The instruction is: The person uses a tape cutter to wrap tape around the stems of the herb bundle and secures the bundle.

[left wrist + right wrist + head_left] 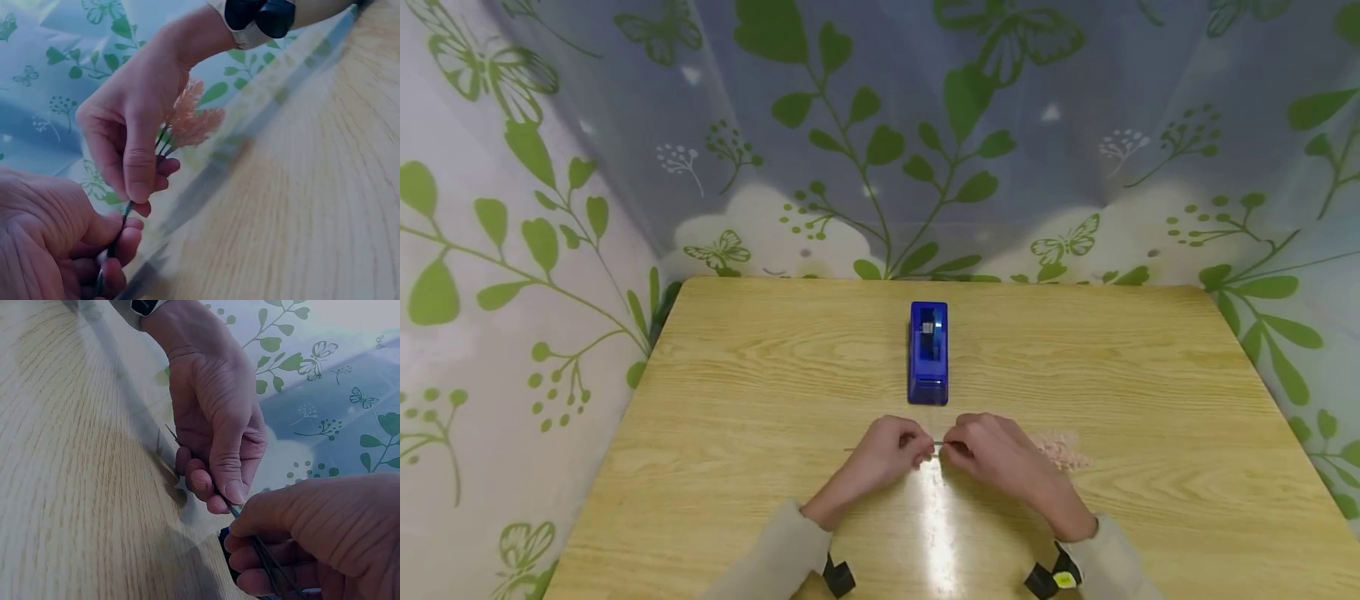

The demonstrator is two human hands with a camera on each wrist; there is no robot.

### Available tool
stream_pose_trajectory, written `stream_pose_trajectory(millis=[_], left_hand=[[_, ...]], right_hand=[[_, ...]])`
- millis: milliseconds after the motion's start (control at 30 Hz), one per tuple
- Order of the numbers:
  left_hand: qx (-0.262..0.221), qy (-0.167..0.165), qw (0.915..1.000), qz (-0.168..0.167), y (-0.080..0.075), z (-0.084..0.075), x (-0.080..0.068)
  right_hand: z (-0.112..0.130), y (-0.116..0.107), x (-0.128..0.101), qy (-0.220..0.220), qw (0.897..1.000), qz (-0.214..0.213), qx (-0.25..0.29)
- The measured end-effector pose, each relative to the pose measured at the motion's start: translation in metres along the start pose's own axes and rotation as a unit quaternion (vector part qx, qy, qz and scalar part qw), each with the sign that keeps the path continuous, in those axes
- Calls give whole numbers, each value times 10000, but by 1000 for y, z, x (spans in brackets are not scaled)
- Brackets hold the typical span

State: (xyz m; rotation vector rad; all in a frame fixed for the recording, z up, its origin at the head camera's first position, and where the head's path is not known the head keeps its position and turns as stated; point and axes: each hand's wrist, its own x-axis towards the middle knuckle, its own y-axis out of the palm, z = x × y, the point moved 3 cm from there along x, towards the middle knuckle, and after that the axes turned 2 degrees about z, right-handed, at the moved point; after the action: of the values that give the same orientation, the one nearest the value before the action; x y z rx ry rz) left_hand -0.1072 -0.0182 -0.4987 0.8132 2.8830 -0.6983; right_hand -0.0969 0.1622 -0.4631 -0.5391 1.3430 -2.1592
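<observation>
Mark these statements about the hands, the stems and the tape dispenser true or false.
1. Both hands pinch the thin stems. True.
2. The blue tape dispenser lies in the left hand. False: it stands on the table, beyond both hands.
3. The pink flower tuft is on the right hand's side. True.
4. The table is bare metal. False: it has a light wood grain.

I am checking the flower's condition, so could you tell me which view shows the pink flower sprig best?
The left wrist view: the pink flower sprig appears close behind the right hand. The head view shows only a pale patch; the right wrist view shows just thin stems.
</observation>
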Motion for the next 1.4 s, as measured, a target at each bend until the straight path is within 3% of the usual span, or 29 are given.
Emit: stream_pose_trajectory(millis=[200, 500, 900, 1200, 1400], left_hand=[[60, 331, 9983, -476, -1, -2, -1], [393, 701, 9926, -907, -1, -2, 0], [550, 838, 9898, -1017, -2, -4, -2], [937, 1020, 9837, -1143, -2, -5, -3], [1166, 1279, 9757, -1340, -3, -5, -2]], right_hand=[[-1, 2, 1, 182, 9992, 231, 256], [-4, 2, 0, 231, 9991, 217, 297], [-4, 2, 2, -74, 9999, -14, 106], [-4, 2, 0, -125, 9999, -100, -4], [-6, 6, 1, 111, 9997, 188, 77]])
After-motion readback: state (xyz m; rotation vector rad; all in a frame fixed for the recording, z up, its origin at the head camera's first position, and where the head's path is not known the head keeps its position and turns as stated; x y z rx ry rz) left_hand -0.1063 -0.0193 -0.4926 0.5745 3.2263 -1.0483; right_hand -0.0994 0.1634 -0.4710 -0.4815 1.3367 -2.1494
